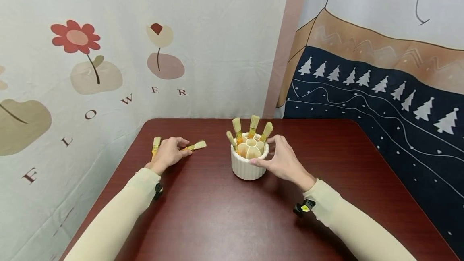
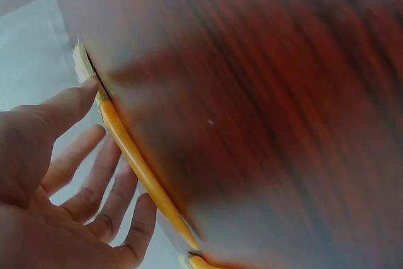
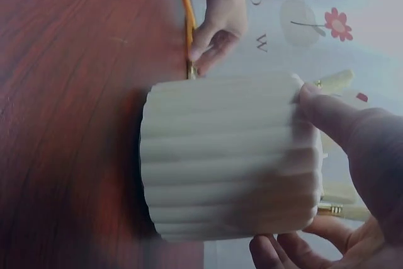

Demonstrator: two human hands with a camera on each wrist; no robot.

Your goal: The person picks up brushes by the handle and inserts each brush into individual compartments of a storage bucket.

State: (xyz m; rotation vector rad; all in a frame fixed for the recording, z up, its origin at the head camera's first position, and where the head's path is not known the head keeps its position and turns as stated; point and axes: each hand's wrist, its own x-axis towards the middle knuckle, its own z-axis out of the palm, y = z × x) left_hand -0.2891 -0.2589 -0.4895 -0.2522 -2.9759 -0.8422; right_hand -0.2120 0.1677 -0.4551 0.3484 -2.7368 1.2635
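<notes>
Two paintbrushes with yellow-orange handles lie at the left of the table. My left hand is over the nearer paintbrush, its thumb at the metal band by the bristles and its fingers loosely spread along the handle. The other paintbrush lies just left of that hand, partly behind it. A cream ribbed brush holder with petal-shaped compartments stands at the table's middle. My right hand grips its rim, thumb on the near side and fingers on the far side. Several paintbrushes stand in it, bristles up.
The dark red-brown table reaches back to a pale cloth printed with flowers and letters. A dark blue cloth with white trees hangs at the right.
</notes>
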